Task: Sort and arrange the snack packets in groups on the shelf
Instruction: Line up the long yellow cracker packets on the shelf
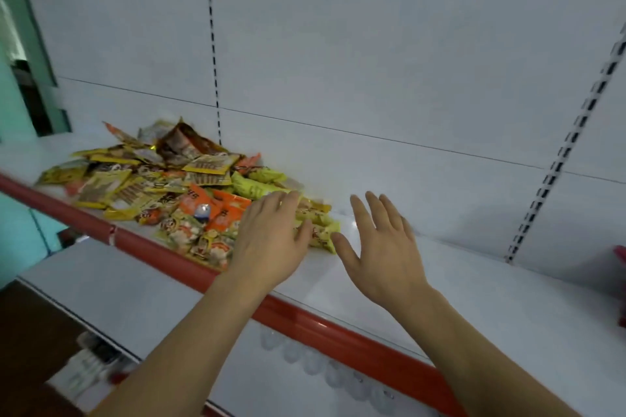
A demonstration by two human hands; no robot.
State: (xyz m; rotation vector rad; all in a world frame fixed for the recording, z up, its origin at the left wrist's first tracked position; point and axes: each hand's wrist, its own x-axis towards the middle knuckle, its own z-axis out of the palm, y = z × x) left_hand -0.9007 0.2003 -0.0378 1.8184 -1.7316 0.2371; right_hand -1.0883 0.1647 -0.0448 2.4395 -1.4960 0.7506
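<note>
Left hand [271,240], fingers flat and spread, rests on the lower right edge of the snack packets [176,186], gripping none. Right hand [382,254], open wide, hovers over the bare white shelf [474,281] just beside them. The mixed heap lies centre-left, behind the red shelf edge [305,325].

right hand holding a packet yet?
No, the right hand is open with fingers spread over the bare white shelf, beside the yellow packets at the pile's edge, and grips nothing.
</note>
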